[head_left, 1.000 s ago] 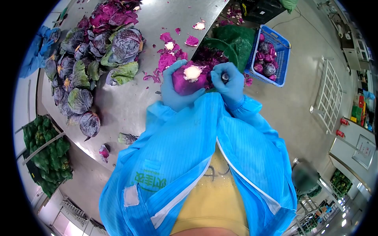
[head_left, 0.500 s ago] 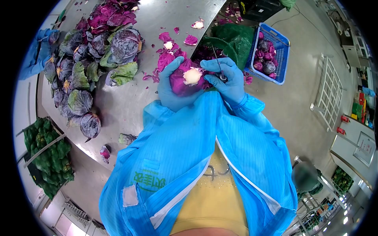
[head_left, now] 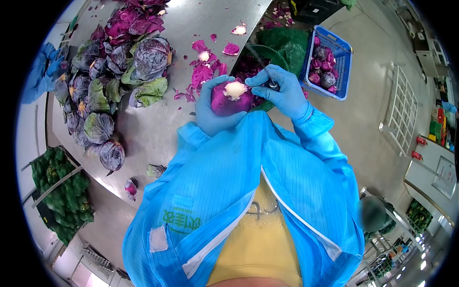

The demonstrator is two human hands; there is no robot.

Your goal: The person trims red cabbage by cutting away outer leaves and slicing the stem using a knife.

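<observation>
My left hand [head_left: 213,115], in a blue glove, cups a peeled red cabbage [head_left: 228,103] with its pale cut stem end facing up. Beside it, my gloved right hand [head_left: 285,92] grips a knife [head_left: 273,85] by its dark handle. The thin blade is blurred and points up and away, apart from the cabbage. Purple leaf scraps [head_left: 202,74] lie on the metal table [head_left: 148,124] just beyond my left hand.
Untrimmed red cabbages [head_left: 151,57] are heaped on the table's left side, near a person's blue sleeve [head_left: 40,76]. Right of the table are a green mesh sack [head_left: 287,48] and a blue basket [head_left: 344,67] of peeled cabbages. Green net sacks [head_left: 62,191] stand lower left.
My right hand has drawn right, away from the cabbage, and the knife blade now tilts further left. The cabbage stays in my left hand, nearly in place.
</observation>
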